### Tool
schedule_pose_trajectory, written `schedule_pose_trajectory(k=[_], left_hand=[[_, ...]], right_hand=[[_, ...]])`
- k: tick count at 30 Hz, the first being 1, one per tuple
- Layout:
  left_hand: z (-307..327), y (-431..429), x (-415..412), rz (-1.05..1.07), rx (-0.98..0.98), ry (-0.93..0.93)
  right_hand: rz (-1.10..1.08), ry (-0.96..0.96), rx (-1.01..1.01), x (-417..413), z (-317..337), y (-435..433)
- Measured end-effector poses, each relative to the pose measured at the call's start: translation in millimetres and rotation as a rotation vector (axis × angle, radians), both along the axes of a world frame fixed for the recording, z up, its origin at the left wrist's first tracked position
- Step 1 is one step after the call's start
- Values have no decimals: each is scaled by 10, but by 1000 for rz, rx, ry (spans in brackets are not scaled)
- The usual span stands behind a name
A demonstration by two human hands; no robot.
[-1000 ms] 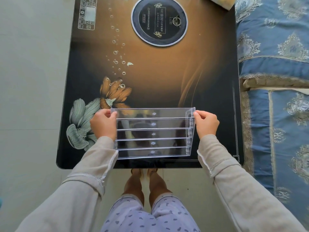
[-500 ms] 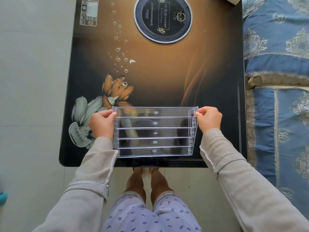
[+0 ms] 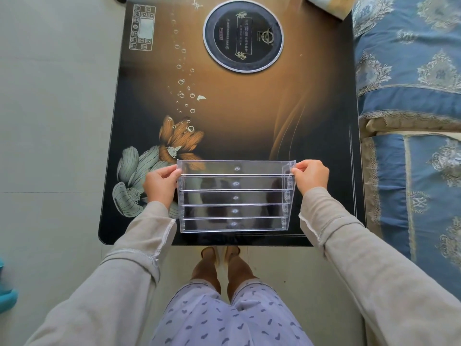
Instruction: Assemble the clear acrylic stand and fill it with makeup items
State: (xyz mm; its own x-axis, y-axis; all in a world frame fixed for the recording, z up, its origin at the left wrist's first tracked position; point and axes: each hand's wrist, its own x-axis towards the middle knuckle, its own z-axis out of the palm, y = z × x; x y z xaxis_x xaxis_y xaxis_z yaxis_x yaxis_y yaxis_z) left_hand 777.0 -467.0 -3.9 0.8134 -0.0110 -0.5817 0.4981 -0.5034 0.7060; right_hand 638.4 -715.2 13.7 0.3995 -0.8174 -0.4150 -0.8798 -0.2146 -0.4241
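The clear acrylic stand (image 3: 234,196) sits near the front edge of the dark glass table (image 3: 249,121). It has several stepped tiers running left to right, all empty. My left hand (image 3: 159,183) grips its left side panel near the top back corner. At the opposite end, my right hand (image 3: 311,176) pinches the right side panel. No makeup items are in view.
A round black hotplate (image 3: 243,36) is set into the far part of the table, with a printed control panel (image 3: 142,27) at the far left. A box corner (image 3: 329,5) shows at the far right. A blue patterned sofa (image 3: 409,96) borders the table's right side.
Both hands keep their hold on the stand's sides. The stand stays in place near the front edge; only the camera view has shifted a little.
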Motion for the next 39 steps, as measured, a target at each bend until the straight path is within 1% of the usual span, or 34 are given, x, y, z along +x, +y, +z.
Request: schedule_pose_trajectory(k=[5, 14, 23, 26, 29, 32, 34, 37, 39], left_hand=[[-2, 63, -47, -53, -70, 43], [-76, 73, -50, -123, -37, -7], [-85, 193, -140, -152, 10, -46], [-102, 392, -274, -122, 15, 32], [-149, 679, -519, -140, 31, 159], [-197, 1056, -832, -259, 137, 369], [-219, 1319, -1035, -312, 222, 470], [-180, 1611, -1251, -285, 269, 542], [-137, 1725, -1326, -264, 272, 552]], right_hand=[[1, -1, -5, -49, 17, 23], [-39, 6, -7, -213, -39, 83], [-84, -90, 74, -373, -14, 167], [-141, -96, 86, -588, -58, 285], [-207, -61, 172, -937, -186, 490], [-242, 24, 283, -1340, -315, 819], [-266, 59, 368, -1594, -367, 1045], [-229, 133, 424, -1842, -358, 1265], [-209, 142, 447, -1894, -319, 1306]])
